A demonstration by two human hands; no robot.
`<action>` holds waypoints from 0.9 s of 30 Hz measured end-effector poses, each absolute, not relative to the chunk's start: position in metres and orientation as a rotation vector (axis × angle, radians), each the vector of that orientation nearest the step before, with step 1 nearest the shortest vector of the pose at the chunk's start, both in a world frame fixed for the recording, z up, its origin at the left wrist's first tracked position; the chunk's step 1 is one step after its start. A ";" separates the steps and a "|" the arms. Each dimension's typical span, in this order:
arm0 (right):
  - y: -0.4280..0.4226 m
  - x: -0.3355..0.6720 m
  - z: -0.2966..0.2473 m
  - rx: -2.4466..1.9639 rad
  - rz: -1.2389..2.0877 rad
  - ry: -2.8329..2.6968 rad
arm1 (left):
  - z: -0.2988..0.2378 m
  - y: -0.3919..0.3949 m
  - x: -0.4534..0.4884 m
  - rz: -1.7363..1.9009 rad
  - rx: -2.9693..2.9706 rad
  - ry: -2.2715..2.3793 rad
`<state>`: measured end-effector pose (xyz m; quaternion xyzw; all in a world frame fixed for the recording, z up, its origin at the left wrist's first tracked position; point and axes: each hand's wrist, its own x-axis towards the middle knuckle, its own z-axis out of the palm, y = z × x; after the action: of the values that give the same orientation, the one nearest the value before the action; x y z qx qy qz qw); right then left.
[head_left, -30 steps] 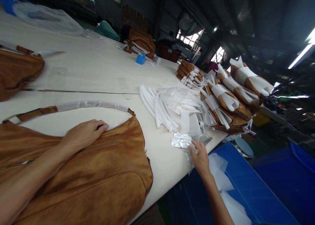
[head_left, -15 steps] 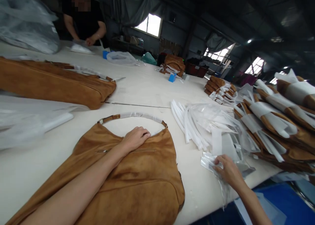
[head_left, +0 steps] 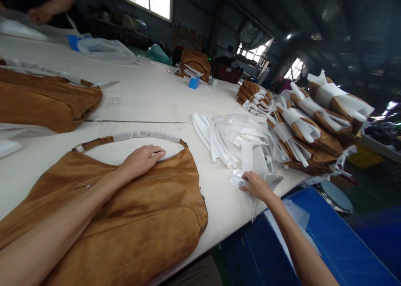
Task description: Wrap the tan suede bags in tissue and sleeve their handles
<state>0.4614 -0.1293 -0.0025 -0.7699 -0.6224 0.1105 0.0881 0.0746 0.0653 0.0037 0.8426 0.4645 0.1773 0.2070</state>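
Observation:
A brown suede-look handbag (head_left: 134,219) lies on the white table in front of me. Its strap (head_left: 144,134), wrapped in white material, arches away from me. My left hand (head_left: 142,160) is at the bag's upper opening, fingers together and curled over the edge; the fingertips are partly hidden. To the right, my right hand (head_left: 255,185) pinches a small clear plastic packet (head_left: 236,177) at the near edge of a heap of packing material. White foam tubes (head_left: 211,140) and thin clear plastic sheets (head_left: 241,129) make up that heap.
Wrapped brown bags (head_left: 313,127) are piled at the right, with a smaller stack (head_left: 253,96) behind. Another brown bag (head_left: 46,98) lies at the left. A co-worker's hand (head_left: 39,15) handles plastic at the far left. A blue surface (head_left: 332,236) sits below the table edge.
My view has swung to the right, so everything sits further left in the picture. Both hands keep nearly the same places, the left at the bag's edge and the right at the plastic packet.

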 end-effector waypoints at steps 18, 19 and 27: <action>-0.072 0.388 0.087 -1.345 0.836 -0.989 | 0.059 -0.004 0.206 0.678 1.403 0.594; -0.068 0.378 0.089 -1.315 0.849 -0.966 | 0.058 -0.008 0.208 0.689 1.380 0.595; -0.050 0.332 0.087 -1.158 0.900 -0.856 | 0.067 -0.016 0.171 0.873 1.230 0.721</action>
<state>0.3316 -0.0495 0.0868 -0.5118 -0.3783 0.3979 0.6608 0.1714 -0.0159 0.0673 0.5459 0.3200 0.3875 0.6704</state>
